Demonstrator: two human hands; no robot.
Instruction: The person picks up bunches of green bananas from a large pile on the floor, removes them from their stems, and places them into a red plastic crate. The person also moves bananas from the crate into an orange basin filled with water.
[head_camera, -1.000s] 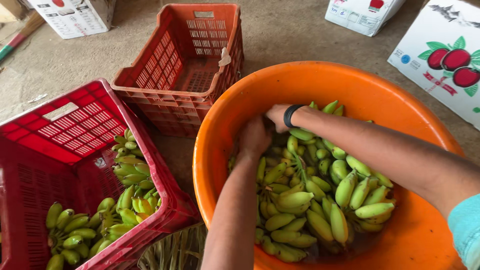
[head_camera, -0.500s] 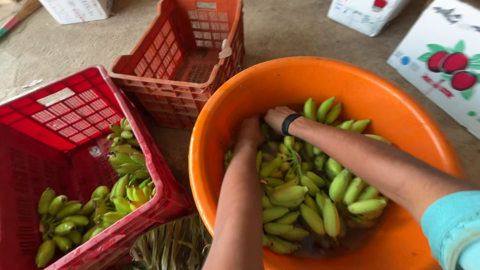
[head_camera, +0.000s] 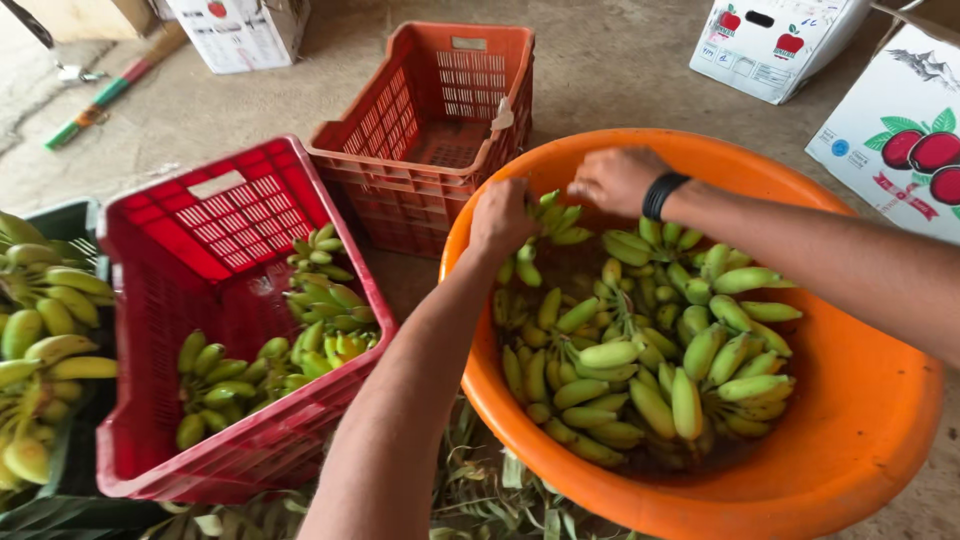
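Both hands, left hand (head_camera: 503, 215) and right hand (head_camera: 617, 180), grasp one banana bunch (head_camera: 553, 222) at the tub's (head_camera: 860, 400) twelve o'clock edge, fruit pointing toward six.

Both hands (head_camera: 560, 200) hide their fingertips (among bananas (head_camera: 545, 220)); cartons (head_camera: 900, 130) cropped

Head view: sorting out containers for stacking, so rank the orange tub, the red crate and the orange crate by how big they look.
1. Orange tub, looks largest.
2. Red crate.
3. Orange crate, looks smallest, though it sits farther from the camera, so its place against the red crate is unsure.
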